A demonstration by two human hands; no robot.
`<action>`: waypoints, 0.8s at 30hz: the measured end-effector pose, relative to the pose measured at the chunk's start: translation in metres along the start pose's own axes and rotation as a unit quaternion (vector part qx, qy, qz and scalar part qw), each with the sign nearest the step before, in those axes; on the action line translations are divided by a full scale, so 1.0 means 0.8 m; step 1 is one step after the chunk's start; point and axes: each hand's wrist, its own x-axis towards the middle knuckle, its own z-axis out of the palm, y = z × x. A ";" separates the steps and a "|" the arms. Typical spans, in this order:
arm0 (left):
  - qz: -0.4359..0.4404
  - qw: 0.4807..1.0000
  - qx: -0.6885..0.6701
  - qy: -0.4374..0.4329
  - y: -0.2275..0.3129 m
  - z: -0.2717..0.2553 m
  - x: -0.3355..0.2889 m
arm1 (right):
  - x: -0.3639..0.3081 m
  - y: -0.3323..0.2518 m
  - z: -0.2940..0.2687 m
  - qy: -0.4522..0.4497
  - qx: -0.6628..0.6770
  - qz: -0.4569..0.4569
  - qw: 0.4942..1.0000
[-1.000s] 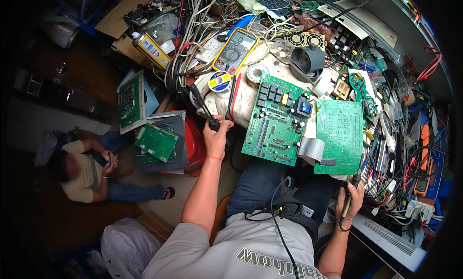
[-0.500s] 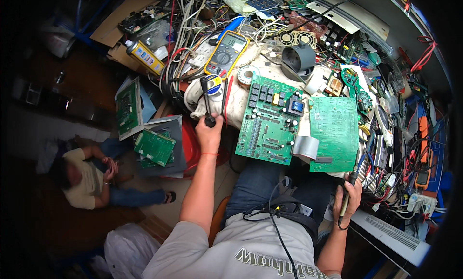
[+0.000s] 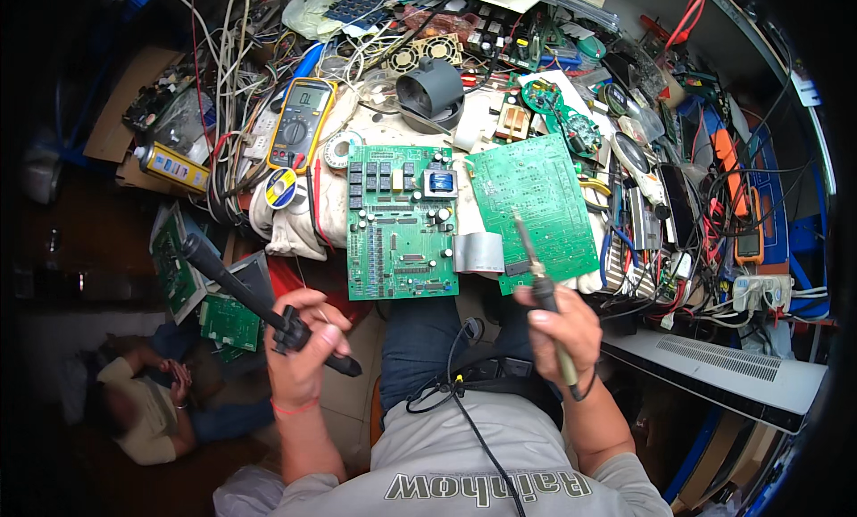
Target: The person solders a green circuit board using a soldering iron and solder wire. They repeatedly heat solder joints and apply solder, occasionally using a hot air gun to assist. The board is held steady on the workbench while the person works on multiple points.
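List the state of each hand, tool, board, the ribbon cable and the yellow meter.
Left hand: closed around black tool
Black tool: tilted, held up off the bench
Right hand: closed around soldering iron
Soldering iron: tip over right board, contact unclear
Left board: component side up
Right board: mostly bare face up
Ribbon cable: bridging both boards
Yellow meter: on, screen showing a reading

The left circuit board (image 3: 424, 236) and right circuit board (image 3: 540, 204) are green, the ribbon cable (image 3: 478, 253) grey. The soldering iron (image 3: 545, 297) is black and olive, the long tool (image 3: 234, 285) black, the multimeter (image 3: 302, 124) yellow and grey, the spool label (image 3: 280, 187) yellow and blue.
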 end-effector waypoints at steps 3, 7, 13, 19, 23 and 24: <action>-0.009 0.997 0.026 -0.070 0.008 0.038 -0.010 | 0.025 -0.022 0.041 -0.006 0.089 -0.014 0.996; 0.051 0.994 0.013 -0.092 -0.002 0.085 0.000 | 0.037 -0.049 0.075 -0.053 0.187 0.041 0.980; 0.094 0.994 -0.061 -0.017 -0.017 0.117 0.017 | 0.032 -0.049 0.088 -0.015 0.218 0.146 0.965; 0.108 0.993 -0.034 0.015 -0.011 0.117 0.026 | 0.031 -0.032 0.068 -0.041 0.187 0.136 0.972; 0.116 0.992 -0.024 0.041 -0.013 0.128 0.028 | 0.037 -0.032 0.083 -0.060 0.161 0.075 0.982; 0.125 0.991 -0.033 0.047 -0.012 0.129 0.028 | 0.037 -0.032 0.090 -0.049 0.156 0.066 0.984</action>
